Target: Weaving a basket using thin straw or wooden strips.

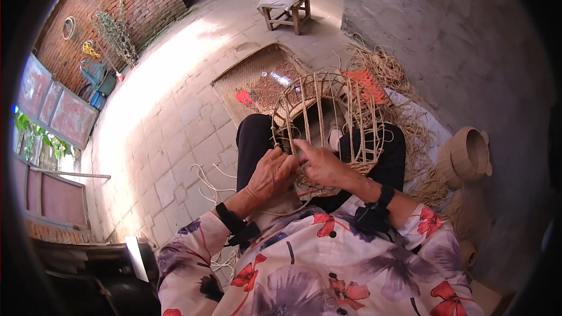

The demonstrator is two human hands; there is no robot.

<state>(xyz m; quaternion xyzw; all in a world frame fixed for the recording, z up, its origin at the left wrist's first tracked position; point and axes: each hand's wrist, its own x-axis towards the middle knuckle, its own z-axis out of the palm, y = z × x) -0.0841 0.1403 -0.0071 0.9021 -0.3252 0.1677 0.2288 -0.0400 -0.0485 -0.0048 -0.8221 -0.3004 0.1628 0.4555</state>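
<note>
An open-work basket frame (319,82), wound with tan twisted straw cord, rests across my lap between my knees. At its near left edge my left hand (272,171) is closed, its curled fingers gripping the rim and cord. Right beside it, my right hand (324,164) has its index finger stretched along the rim while the other fingers are bent in around the cord. The fingertips of both hands nearly meet, and the exact strand between them is hidden. Loose cord ends (213,178) trail out to the left of my knee.
Ahead lies a woven mat tray (234,73) with brown grains, a clear plastic bottle (281,79) and a red item (244,98). Straw cord (380,67) is heaped at the right by a grey wall. Round tan containers (468,152) stand there; a wooden chair (287,3) is farther off.
</note>
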